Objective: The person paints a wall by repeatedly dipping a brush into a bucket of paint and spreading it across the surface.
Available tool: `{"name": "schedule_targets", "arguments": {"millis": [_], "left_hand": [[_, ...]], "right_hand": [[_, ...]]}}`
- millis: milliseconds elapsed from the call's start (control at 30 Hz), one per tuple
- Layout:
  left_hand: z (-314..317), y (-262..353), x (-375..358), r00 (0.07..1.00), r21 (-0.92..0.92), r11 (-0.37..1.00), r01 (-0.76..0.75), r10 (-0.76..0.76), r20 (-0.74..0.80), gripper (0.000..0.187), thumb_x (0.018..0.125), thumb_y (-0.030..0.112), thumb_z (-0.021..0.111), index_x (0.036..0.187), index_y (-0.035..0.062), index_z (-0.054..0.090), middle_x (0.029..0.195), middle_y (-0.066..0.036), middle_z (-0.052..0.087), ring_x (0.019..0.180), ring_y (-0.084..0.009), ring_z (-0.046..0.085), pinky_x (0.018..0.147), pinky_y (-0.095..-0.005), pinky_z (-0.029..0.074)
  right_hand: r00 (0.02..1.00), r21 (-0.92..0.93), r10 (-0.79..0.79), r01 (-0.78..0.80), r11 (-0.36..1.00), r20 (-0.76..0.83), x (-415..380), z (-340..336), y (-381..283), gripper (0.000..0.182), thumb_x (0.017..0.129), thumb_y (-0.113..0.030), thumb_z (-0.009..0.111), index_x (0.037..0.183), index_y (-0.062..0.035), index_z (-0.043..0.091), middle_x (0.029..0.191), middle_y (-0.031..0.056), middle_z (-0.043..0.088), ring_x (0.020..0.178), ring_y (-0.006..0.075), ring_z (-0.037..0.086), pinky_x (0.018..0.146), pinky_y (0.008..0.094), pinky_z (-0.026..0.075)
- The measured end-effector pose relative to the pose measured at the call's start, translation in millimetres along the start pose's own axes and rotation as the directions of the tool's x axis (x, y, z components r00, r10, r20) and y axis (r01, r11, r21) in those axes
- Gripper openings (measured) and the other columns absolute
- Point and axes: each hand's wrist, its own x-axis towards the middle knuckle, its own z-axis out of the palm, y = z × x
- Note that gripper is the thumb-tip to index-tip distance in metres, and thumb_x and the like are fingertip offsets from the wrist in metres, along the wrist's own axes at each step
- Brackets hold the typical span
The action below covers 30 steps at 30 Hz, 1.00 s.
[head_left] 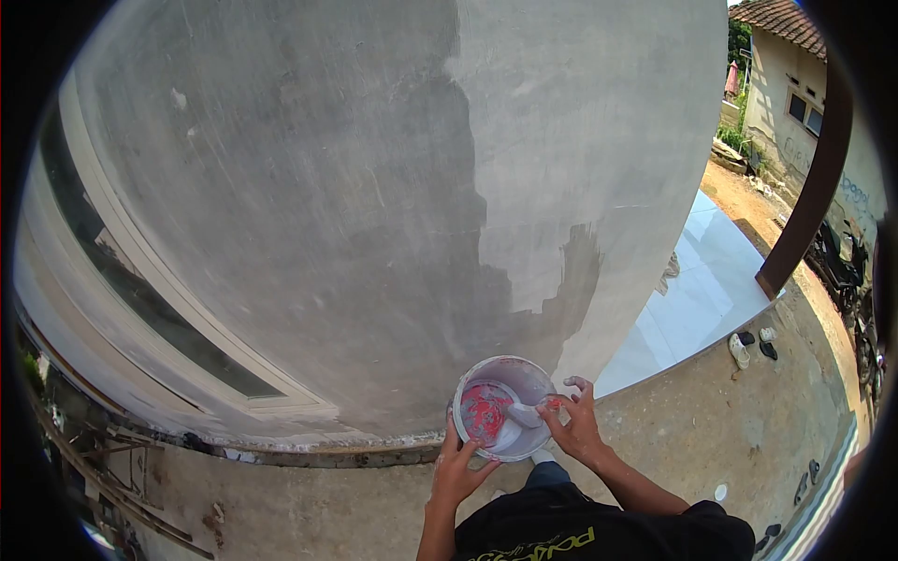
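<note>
A white plastic bucket (510,366) is held in front of my body, its mouth facing up toward me. Red and greyish-white paint (485,413) coats its bottom and inner wall. My left hand (456,469) grips the bucket's left side, thumb near the lower rim. At the right rim, the fingers of my right hand (572,423) are closed around the handle of a paintbrush (526,414). Its whitish, paint-covered head rests inside the bucket, over the wall side. Ahead stands a grey wall (374,187), with darker damp-looking patches beside a lighter area.
A window frame (187,309) runs along the left. Wooden poles (122,486) lie at the lower left. To the right are a pale tiled floor (697,290), a dark post (814,196), sandals (739,351) on the concrete (673,430), and a parked motorcycle (837,257).
</note>
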Motion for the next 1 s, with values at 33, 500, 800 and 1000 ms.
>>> {"name": "schedule_targets", "arguments": {"millis": [33,500,800,1000], "left_hand": [[0.5,1.8,-0.5,1.0,-0.016,1.0,0.013,-0.013,0.009,0.043,0.064,0.025,0.091,0.092,0.004,0.066,0.15,-0.035,0.029,0.134,-0.0473,0.041,0.101,-0.0459,0.045],[-165.1,126.8,48.1,0.964,-0.536,0.832,-0.141,0.238,0.116,0.065,0.101,0.044,0.045,0.146,0.0008,0.027,0.114,-0.03,0.062,0.107,-0.0375,0.063,0.098,-0.0402,0.048],[-199.7,204.2,75.7,0.793,-0.774,0.497,-0.393,0.609,-0.012,0.067,0.095,0.061,0.039,0.132,0.0048,0.044,0.073,-0.018,0.065,0.064,-0.0285,0.066,0.069,-0.0374,0.056],[-226.4,213.8,76.9,0.795,-0.77,0.547,-0.327,0.6,0.088,0.068,0.089,0.067,0.045,0.121,0.0068,0.053,0.066,-0.015,0.061,0.059,-0.0276,0.063,0.064,-0.0376,0.056]], "right_hand": [[0.998,0.03,0.058,-0.059,0.998,0.029,-0.9,1.8,3.1,0.027,0.085,-0.024,0.074,0.097,0.0004,0.07,0.1,0.0206,0.067,0.102,0.0377,0.063,0.089,0.0423,0.048],[0.915,0.156,0.351,-0.383,0.91,0.2,-9.1,-1.3,22.1,0.029,0.088,-0.024,0.071,0.096,0.0038,0.068,0.088,0.0216,0.069,0.083,0.0339,0.069,0.075,0.0396,0.053],[0.914,0.101,0.344,-0.371,0.923,0.216,-20.0,-1.5,26.4,0.027,0.088,-0.022,0.072,0.097,0.0038,0.069,0.091,0.0223,0.069,0.085,0.0345,0.069,0.076,0.0389,0.052],[0.908,0.093,0.367,-0.391,0.916,0.203,-24.5,-5.9,29.1,0.028,0.088,-0.023,0.071,0.098,0.0032,0.069,0.091,0.0223,0.07,0.084,0.0324,0.069,0.076,0.0379,0.052]]}}
